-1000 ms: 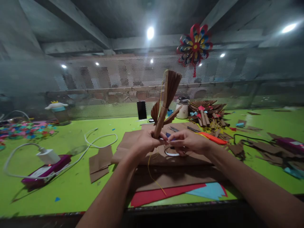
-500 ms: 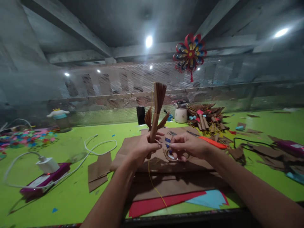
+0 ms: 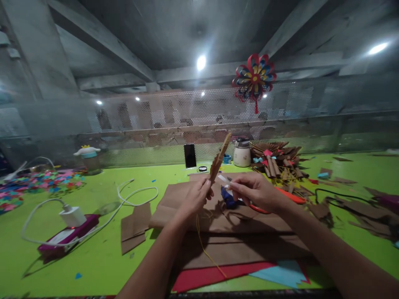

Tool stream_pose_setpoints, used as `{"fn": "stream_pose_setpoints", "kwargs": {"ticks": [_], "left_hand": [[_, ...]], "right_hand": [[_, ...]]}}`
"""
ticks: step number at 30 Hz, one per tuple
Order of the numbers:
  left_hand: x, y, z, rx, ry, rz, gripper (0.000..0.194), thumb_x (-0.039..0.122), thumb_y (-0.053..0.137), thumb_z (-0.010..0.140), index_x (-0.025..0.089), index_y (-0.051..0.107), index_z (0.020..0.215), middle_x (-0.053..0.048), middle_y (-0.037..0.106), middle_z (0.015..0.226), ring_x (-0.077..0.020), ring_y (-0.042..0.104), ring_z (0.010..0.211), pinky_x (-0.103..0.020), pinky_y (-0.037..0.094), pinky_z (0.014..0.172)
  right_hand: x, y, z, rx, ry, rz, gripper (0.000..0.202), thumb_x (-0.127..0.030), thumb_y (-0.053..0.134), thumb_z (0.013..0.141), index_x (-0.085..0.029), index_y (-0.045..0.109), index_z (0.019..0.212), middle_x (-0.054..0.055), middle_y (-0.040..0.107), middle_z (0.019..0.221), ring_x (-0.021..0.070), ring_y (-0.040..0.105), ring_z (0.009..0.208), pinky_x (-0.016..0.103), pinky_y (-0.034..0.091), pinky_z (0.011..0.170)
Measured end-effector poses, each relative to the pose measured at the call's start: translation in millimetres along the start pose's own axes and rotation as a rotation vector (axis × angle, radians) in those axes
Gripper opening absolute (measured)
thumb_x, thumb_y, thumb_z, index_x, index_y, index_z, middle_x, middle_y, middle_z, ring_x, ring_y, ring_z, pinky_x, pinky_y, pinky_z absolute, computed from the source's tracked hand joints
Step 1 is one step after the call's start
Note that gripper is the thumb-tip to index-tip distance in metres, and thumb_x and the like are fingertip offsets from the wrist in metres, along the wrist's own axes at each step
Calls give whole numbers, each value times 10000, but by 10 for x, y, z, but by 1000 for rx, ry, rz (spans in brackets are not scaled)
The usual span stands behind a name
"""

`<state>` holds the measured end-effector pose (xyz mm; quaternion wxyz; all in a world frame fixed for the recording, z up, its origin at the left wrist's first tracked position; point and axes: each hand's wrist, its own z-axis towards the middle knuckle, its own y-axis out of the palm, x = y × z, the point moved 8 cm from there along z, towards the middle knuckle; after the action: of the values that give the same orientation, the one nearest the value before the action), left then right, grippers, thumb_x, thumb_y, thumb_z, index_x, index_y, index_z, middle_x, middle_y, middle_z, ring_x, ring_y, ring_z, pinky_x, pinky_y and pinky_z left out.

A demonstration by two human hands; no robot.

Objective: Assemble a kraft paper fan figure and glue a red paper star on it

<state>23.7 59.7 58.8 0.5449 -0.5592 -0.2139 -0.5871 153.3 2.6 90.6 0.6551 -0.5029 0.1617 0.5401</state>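
Near the middle, my left hand (image 3: pixel 199 194) is closed around a folded brown paper piece (image 3: pixel 219 162), which tilts up to the right. A yellow string (image 3: pixel 202 245) trails below that hand onto the brown paper sheets (image 3: pixel 174 199). My right hand (image 3: pixel 254 192) is pinched on something small that I cannot make out, close to a white strip (image 3: pixel 223 178). Under its fingertips lies a dark blue item (image 3: pixel 229 198). Orange-handled scissors (image 3: pixel 289 195) show beside the right wrist, partly hidden.
A phone (image 3: pixel 190 155), a pale jar (image 3: pixel 242 153) and a pile of brown paper pieces (image 3: pixel 276 160) stand at the back. On the left are a power strip (image 3: pixel 70 236) with a white cable and colourful stars (image 3: pixel 56 182). Red paper (image 3: pixel 218 276) lies in front.
The brown paper piece has turned from upright and broadside to edge-on, leaning right. My right hand has lifted slightly from the sheets. The whole view has shifted a little.
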Motion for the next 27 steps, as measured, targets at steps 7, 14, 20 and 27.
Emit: {"fn": "stream_pose_setpoints", "kwargs": {"ticks": [7,14,20,27], "left_hand": [[-29,61,26,95,106,254,298,421,335,839,173,492,791,19,504,585,-108,486,520,-220,346,499],[29,72,-29,98,92,280,275,375,366,825,164,532,888,-5,561,648,-130,521,593,-229,372,543],[118,72,-80,101,121,289,310,378,335,834,173,567,856,-8,560,669,-140,511,636,-237,370,583],[167,67,-128,125,136,349,402,493,313,836,186,564,899,-22,577,717,-153,515,667,-240,350,580]], "right_hand": [[18,71,-1,-15,57,-74,295,-367,455,822,-131,575,692,-8,551,564,47,404,375,181,305,383],[31,71,9,27,101,-71,286,-375,471,804,-144,559,660,-22,516,506,53,388,354,183,286,362],[41,77,10,34,93,-101,294,-378,469,812,-141,582,679,-16,530,526,56,390,379,185,289,378],[50,77,16,58,54,-131,308,-354,470,818,-143,557,611,-24,513,499,45,375,358,184,277,371]]}}
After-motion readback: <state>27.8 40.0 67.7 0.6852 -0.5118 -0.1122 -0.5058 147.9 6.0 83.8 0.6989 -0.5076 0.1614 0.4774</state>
